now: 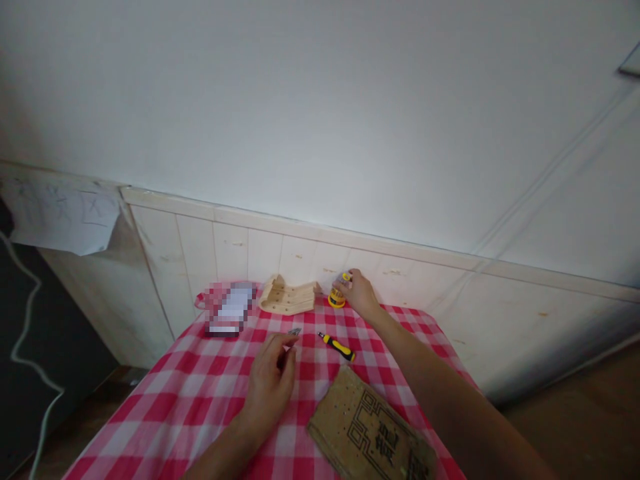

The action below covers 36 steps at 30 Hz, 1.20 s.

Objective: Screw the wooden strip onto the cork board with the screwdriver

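We've got the red-and-white checked cloth [210, 413] spread wide, a brown patterned slab [370, 427] near us on the right. Our left hand [273, 373] is loosely curled; whether it pinches anything, we can't tell. Pale wooden piece [291, 299] beyond! Our right hand [361, 293] is stretched out, fingers gripping. Yellow-black screwdriver [341, 348] between our hands; the yellow-and-clear container [337, 298] in that right grip, just right of the wood; small metal piece [295, 331] at the left fingertips.
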Tool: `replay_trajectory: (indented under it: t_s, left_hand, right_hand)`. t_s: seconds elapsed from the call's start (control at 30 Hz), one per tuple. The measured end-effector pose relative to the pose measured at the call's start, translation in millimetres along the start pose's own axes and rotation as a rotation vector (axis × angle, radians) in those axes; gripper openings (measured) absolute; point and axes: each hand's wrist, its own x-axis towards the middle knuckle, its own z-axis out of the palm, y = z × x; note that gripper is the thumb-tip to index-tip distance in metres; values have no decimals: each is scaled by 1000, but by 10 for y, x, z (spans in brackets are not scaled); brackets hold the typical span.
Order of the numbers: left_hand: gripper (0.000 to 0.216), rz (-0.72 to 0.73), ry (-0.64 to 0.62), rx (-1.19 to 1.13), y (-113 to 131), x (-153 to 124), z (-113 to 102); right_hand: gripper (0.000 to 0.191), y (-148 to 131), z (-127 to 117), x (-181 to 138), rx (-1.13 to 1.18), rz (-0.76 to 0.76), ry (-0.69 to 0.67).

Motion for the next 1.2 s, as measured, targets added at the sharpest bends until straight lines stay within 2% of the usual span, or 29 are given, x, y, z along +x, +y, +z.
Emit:
replay_trajectory:
  t_s: [0.07,0.17,0.27,0.33,0.4,0.47,0.6,0.73,0.9,1.0,1.07,1.13,1.2]
  left_hand:
    - [24,-49,31,-36,33,25,-20]
    - [23,-122,58,-104,145,84,-100]
    - [24,-148,-9,-139,290,145,-237]
    - [24,-140,-57,-118,360,174,-337]
    - [22,-98,-117,-26,378,187,-423]
    - [21,-19,-209,140,340,179,-487]
    - [27,53,-437,474,189,94,-539]
    - [29,81,-607,526,126,-9,-509]
    - [25,113,-687,545,158,-38,-458]
    - [26,128,-692,514,164,-42,-458]
    - [25,121,-653,437,140,-38,-452]
    - [20,53,-569,288,94,-2,-423]
    - [14,-73,-458,71,54,90,-367]
  right_hand:
    - [50,-11,-98,-142,6,-13,23]
    - [44,55,-283,-502,25,-45,19]
    - [40,231,-464,-973,26,-97,3]
    - [41,359,-549,-1277,51,-66,9]
    - [37,439,-593,-1515,76,-42,-13]
    - [31,440,-599,-1654,86,-43,-95]
    - [23,236,-527,-1633,15,-79,-226]
    - [19,-11,-355,-1399,-20,-109,-238]
    - [8,-99,-55,-1159,-77,-88,-282]
    - [10,-58,76,-1112,-77,-87,-295]
    - [11,-28,109,-1111,-57,-94,-277]
    - [12,-16,100,-1124,-18,-98,-239]
    - [18,-33,70,-1147,30,-104,-195]
